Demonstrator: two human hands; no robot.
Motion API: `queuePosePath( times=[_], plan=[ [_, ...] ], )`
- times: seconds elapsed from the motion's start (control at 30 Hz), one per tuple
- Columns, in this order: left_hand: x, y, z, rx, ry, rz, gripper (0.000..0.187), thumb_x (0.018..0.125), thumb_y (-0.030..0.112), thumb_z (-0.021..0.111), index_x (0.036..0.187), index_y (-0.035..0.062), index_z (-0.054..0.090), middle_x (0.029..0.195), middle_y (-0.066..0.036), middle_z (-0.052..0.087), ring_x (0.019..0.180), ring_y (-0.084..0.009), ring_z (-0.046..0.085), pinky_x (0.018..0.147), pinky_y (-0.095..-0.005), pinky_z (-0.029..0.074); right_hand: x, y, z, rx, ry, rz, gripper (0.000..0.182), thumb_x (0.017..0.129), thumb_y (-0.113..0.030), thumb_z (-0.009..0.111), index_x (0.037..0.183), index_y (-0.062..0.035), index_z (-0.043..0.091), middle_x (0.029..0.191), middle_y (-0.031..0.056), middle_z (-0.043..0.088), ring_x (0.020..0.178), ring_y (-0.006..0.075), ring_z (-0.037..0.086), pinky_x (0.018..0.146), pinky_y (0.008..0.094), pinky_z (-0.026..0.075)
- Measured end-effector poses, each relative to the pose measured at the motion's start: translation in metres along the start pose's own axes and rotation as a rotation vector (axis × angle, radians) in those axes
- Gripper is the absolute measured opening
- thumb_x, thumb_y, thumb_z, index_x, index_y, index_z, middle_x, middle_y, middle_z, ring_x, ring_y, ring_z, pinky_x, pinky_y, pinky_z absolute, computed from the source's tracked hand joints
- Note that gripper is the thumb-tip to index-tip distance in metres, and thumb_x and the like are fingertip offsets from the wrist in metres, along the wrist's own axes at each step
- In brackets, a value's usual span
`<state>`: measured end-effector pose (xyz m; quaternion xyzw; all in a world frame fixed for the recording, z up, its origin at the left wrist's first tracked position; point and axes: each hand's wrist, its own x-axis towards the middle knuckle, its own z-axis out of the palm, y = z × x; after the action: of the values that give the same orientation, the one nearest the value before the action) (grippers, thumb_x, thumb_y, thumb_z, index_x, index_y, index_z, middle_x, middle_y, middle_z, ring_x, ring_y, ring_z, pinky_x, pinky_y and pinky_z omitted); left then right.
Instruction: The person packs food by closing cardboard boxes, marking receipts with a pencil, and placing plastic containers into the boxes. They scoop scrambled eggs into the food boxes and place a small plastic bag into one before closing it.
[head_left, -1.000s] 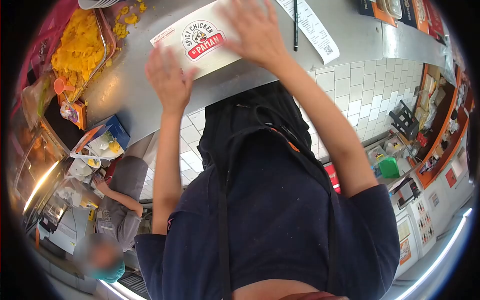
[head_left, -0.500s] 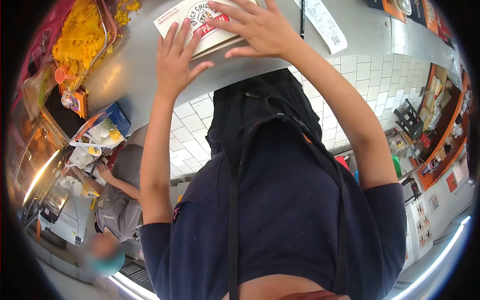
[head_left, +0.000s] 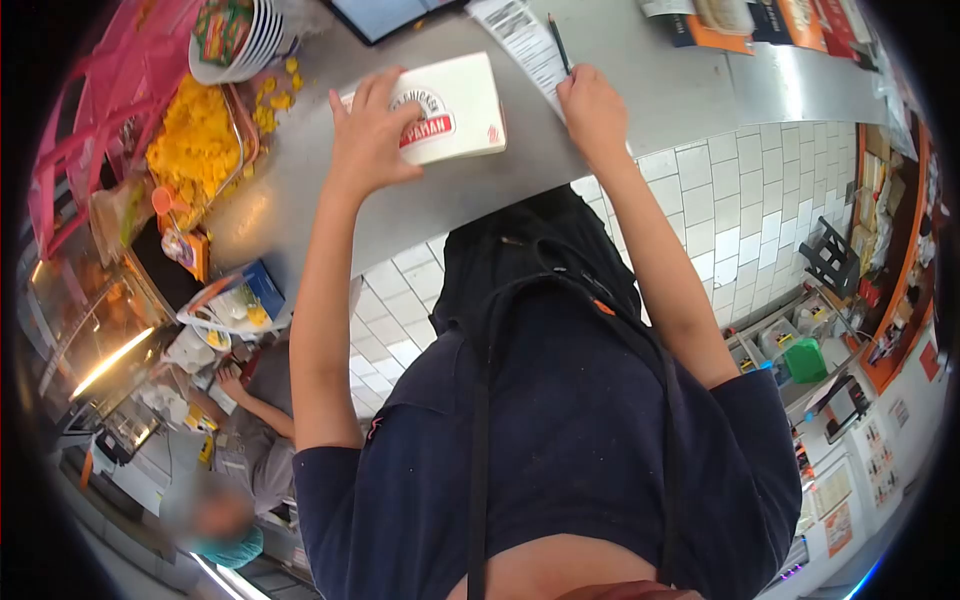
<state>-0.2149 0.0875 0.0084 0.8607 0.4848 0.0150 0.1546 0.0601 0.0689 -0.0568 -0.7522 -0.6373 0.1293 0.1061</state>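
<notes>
the left hand (head_left: 372, 135) lies spread-fingered on the white box (head_left: 455, 108); light, crushable card, likely best taken by its edges. the right hand (head_left: 592, 108) curls by the receipt (head_left: 520, 35).

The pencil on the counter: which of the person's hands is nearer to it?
The right hand. It rests on the counter's edge just below the pencil, beside the receipt. The left hand lies on the white box, farther away.
</notes>
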Motion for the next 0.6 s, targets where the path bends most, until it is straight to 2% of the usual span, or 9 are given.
queuePosePath(
  times=[0.1, 0.17, 0.2, 0.27, 0.3, 0.4, 0.5, 0.57, 0.6],
  plan=[
    [0.010, 0.010, -0.003, 0.007, -0.041, 0.051, 0.060, 0.039, 0.021, 0.076, 0.095, 0.0176, 0.053, 0.131, -0.009, 0.039, 0.121, -0.0335, 0.037, 0.094, -0.0726, 0.021, 0.007, 0.016, -0.006, 0.225, -0.112, 0.059, 0.029, 0.090, -0.025, 0.043, 0.097, 0.0013, 0.052, 0.097, 0.0182, 0.061, 0.075, 0.0345, 0.061, 0.070, 0.0452, 0.048],
    [0.014, 0.017, -0.002, -0.013, -0.028, 0.150, 0.062, 0.038, 0.021, 0.077, 0.096, 0.0168, 0.053, 0.131, -0.009, 0.040, 0.122, -0.0336, 0.037, 0.096, -0.0715, 0.019, -0.002, 0.028, -0.012, 0.971, -0.188, 0.344, 0.026, 0.092, -0.022, 0.038, 0.096, 0.0010, 0.050, 0.108, 0.0223, 0.059, 0.091, 0.0332, 0.062, 0.081, 0.0423, 0.047],
    [0.017, 0.022, -0.005, -0.012, -0.035, 0.198, 0.059, 0.042, 0.018, 0.076, 0.097, 0.0170, 0.054, 0.131, -0.008, 0.041, 0.123, -0.0313, 0.037, 0.098, -0.0707, 0.018, -0.008, 0.032, -0.010, 0.985, -0.172, 0.339, 0.026, 0.092, -0.022, 0.038, 0.096, 0.0010, 0.050, 0.108, 0.0223, 0.059, 0.091, 0.0332, 0.062, 0.081, 0.0423, 0.047],
    [0.038, 0.035, -0.016, 0.021, -0.053, 0.320, 0.058, 0.043, 0.015, 0.076, 0.097, 0.0175, 0.055, 0.131, -0.007, 0.041, 0.124, -0.0298, 0.037, 0.099, -0.0702, 0.017, -0.022, 0.040, -0.005, 1.657, -0.110, 0.587, 0.026, 0.093, -0.022, 0.034, 0.095, -0.0004, 0.049, 0.119, 0.0242, 0.054, 0.109, 0.0326, 0.055, 0.093, 0.0393, 0.041],
    [0.048, 0.043, -0.023, 0.035, -0.080, 0.429, 0.057, 0.044, 0.013, 0.075, 0.097, 0.0179, 0.055, 0.131, -0.006, 0.041, 0.124, -0.0283, 0.036, 0.100, -0.0698, 0.016, -0.029, 0.039, -0.003, 1.667, -0.111, 0.577, 0.026, 0.093, -0.022, 0.034, 0.095, -0.0004, 0.049, 0.119, 0.0242, 0.054, 0.109, 0.0326, 0.055, 0.093, 0.0393, 0.041],
    [0.091, 0.070, -0.044, 0.235, -0.172, 0.636, 0.066, 0.048, 0.010, 0.075, 0.108, 0.0211, 0.051, 0.130, -0.004, 0.042, 0.128, -0.0234, 0.034, 0.105, -0.0637, 0.014, -0.049, 0.036, -0.004, 2.177, 0.035, 0.742, 0.026, 0.093, -0.023, 0.030, 0.090, -0.0047, 0.047, 0.123, 0.0246, 0.050, 0.116, 0.0319, 0.049, 0.098, 0.0391, 0.038],
    [0.137, 0.092, -0.045, 0.446, -0.211, 0.923, 0.078, 0.053, 0.013, 0.075, 0.122, 0.0250, 0.043, 0.133, -0.002, 0.040, 0.131, -0.0214, 0.031, 0.109, -0.0559, 0.015, -0.051, 0.043, -0.004, 2.318, 0.028, 0.878, 0.023, 0.093, -0.022, 0.030, 0.087, -0.0059, 0.046, 0.122, 0.0244, 0.051, 0.112, 0.0309, 0.051, 0.098, 0.0394, 0.039],
    [0.166, 0.100, -0.034, 0.524, -0.219, 1.065, 0.084, 0.056, 0.015, 0.075, 0.129, 0.0271, 0.038, 0.135, 0.000, 0.039, 0.132, -0.0204, 0.029, 0.111, -0.0519, 0.016, -0.056, 0.044, -0.013, 2.229, 0.104, 0.896, 0.024, 0.094, -0.023, 0.029, 0.087, -0.0069, 0.046, 0.117, 0.0209, 0.056, 0.104, 0.0292, 0.057, 0.091, 0.0370, 0.043],
    [0.179, 0.100, -0.019, 0.472, -0.180, 1.147, 0.085, 0.061, 0.014, 0.071, 0.135, 0.0278, 0.031, 0.138, 0.001, 0.036, 0.133, -0.0203, 0.028, 0.111, -0.0486, 0.017, -0.061, 0.047, -0.018, 1.953, 0.212, 0.845, 0.026, 0.095, -0.023, 0.029, 0.090, -0.0056, 0.047, 0.114, 0.0195, 0.057, 0.103, 0.0279, 0.057, 0.091, 0.0365, 0.043]
  ],
)
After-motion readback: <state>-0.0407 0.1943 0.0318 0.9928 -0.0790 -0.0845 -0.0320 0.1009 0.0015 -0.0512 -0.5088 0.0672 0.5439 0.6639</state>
